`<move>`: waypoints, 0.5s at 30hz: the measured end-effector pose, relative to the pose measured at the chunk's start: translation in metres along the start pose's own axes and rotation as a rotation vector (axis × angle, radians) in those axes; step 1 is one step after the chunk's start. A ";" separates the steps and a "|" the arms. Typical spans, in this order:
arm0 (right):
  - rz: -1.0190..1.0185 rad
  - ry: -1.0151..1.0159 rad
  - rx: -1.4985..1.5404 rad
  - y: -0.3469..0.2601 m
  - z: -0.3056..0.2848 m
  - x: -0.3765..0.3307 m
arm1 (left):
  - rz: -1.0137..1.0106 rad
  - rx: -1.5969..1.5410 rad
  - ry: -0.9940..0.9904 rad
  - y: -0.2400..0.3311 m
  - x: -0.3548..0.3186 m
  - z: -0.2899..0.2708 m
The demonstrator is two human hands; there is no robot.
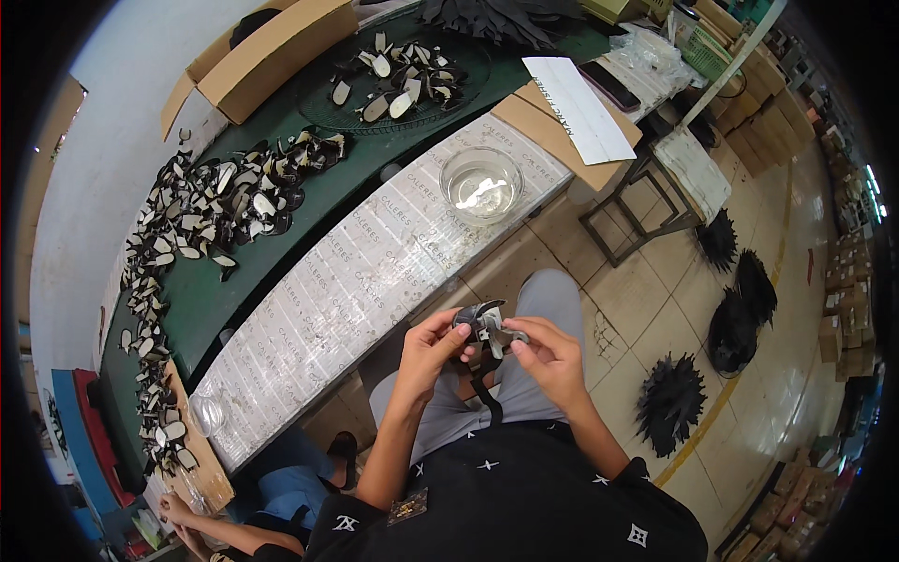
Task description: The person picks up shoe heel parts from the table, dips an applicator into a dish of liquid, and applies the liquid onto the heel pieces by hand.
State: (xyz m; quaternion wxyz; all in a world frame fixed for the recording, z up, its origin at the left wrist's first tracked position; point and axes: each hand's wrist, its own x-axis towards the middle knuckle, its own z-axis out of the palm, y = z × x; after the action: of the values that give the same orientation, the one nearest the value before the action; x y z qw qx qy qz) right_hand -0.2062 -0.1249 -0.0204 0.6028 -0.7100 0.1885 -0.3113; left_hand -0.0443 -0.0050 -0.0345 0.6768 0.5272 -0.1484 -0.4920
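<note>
Fingertips of our left hand [433, 348] and right hand [548, 356] pinch one small grey-and-black shoe piece [484, 323] between them, held over our lap, with one black strap [487, 393] hanging from it. Just beyond, on the paper-covered bench [356, 281], stands one glass bowl [481, 184]. Farther out we see two cardboard boxes [272, 56] and three black bundles [670, 403] on the floor.

Glass bowl [481, 184], cardboard box [272, 58], black-and-white cut pieces [201, 211] on green table [328, 201].
</note>
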 end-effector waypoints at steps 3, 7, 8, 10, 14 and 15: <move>0.141 0.010 0.300 0.002 -0.004 -0.003 | -0.005 -0.028 -0.007 0.000 -0.002 0.001; 0.273 0.054 0.602 0.009 -0.007 -0.009 | -0.016 -0.051 -0.001 -0.003 -0.003 -0.001; 0.275 0.053 0.603 0.009 -0.007 -0.009 | -0.015 -0.042 0.003 -0.003 -0.003 -0.002; 0.292 0.102 0.771 0.007 -0.008 -0.006 | -0.014 -0.034 0.008 -0.003 -0.005 -0.002; 0.066 0.028 0.157 0.003 -0.012 0.005 | 0.003 -0.032 -0.011 -0.004 -0.005 -0.002; 0.032 0.015 0.046 -0.001 -0.010 0.006 | 0.006 -0.034 -0.019 -0.004 -0.005 -0.002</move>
State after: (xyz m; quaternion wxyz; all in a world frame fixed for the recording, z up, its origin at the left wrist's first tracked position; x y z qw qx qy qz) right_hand -0.2086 -0.1361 -0.0178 0.6224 -0.6905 0.1974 -0.3112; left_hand -0.0469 0.0005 -0.0372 0.6857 0.5104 -0.1479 -0.4974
